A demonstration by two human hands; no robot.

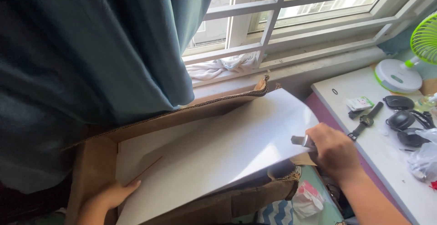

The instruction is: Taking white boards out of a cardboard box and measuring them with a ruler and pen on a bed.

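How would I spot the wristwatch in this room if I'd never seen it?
Start at the white desk on the right, below the barred window, where a green and white fan stands at the far end. The wristwatch lies nearer, just past the right hand. Unlike the rounded black computer mice beside it, it is a long, thin dark strap laid out flat.

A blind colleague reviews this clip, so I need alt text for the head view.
Two bare hands hold a large white sheet over an open cardboard box: the left hand at its lower corner, the right hand gripping its right edge. Behind are a teal curtain and a barred window; a white desk stands at right.
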